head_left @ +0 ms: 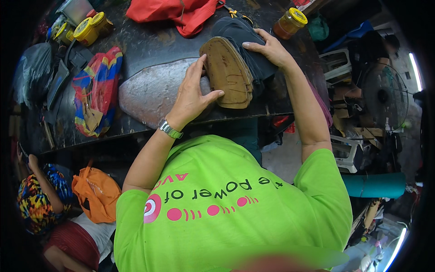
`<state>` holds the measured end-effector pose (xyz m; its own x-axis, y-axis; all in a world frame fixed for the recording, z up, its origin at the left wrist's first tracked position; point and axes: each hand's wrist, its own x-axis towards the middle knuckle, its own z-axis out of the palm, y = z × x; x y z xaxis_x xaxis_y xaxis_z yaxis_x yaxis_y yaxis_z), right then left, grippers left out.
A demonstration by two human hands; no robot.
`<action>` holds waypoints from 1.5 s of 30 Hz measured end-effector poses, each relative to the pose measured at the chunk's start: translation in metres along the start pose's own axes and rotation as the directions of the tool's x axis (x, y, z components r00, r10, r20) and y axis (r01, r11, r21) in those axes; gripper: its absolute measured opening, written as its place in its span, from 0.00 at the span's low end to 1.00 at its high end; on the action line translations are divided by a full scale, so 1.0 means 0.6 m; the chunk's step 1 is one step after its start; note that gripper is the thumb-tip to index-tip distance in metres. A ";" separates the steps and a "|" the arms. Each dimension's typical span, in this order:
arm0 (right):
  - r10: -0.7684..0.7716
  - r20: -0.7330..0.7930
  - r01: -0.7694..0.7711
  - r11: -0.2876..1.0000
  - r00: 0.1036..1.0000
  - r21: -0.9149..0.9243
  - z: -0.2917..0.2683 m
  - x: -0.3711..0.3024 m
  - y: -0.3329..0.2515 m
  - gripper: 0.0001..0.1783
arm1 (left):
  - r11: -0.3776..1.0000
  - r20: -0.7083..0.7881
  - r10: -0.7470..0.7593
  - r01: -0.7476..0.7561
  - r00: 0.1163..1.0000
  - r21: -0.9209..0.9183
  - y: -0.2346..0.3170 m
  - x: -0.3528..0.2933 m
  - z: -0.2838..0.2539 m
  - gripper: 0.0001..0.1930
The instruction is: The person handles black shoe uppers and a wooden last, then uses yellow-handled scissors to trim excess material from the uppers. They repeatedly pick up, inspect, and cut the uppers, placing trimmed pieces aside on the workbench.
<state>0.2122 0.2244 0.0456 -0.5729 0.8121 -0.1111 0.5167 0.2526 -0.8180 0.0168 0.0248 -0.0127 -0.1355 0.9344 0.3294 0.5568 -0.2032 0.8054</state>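
Observation:
A stack of brown sole-shaped boards [225, 75] leans against a pile of black sheets [229, 29] at the table's near edge. Pen-like lines mark the top board. My left hand [192, 88] holds the stack's left side, its thumb over the lower part and its fingers along the edge. On the right, my right hand [270, 50] is closed round the black sheets, thumb on top; its other fingertips are partly hidden. Beneath my left hand lies a flat, worn grey slab [152, 90] with rounded ends.
The dark table [149, 43] bears a red cloth bag [174, 13], a yellow-lidded jar [290, 23], yellow tubs [86, 31] and a plaid mesh bag [97, 90]. Another person [45, 195] sits at the left beside an orange bag [95, 192]. A fan [385, 95] stands right.

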 end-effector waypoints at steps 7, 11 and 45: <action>-0.078 0.045 0.081 0.993 0.996 -0.085 0.026 -0.020 -0.052 0.66 | 0.999 0.014 -0.031 0.032 0.999 -0.015 0.000 0.000 -0.003 0.53; -0.142 0.135 0.173 0.952 0.981 -0.251 0.051 -0.046 -0.078 0.70 | 0.992 0.031 -0.095 0.097 0.995 -0.080 0.000 0.001 -0.008 0.57; -0.033 0.444 -0.372 0.491 0.896 0.787 0.035 -0.120 -0.030 0.43 | 0.962 -0.072 0.052 -0.070 0.996 -0.263 0.104 -0.010 0.008 0.59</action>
<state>0.2305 0.1504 0.0565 -0.8123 0.4857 -0.3230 -0.0339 -0.5922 -0.8051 0.0559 0.0082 0.0332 -0.1648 0.8990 0.4058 0.3300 -0.3374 0.8816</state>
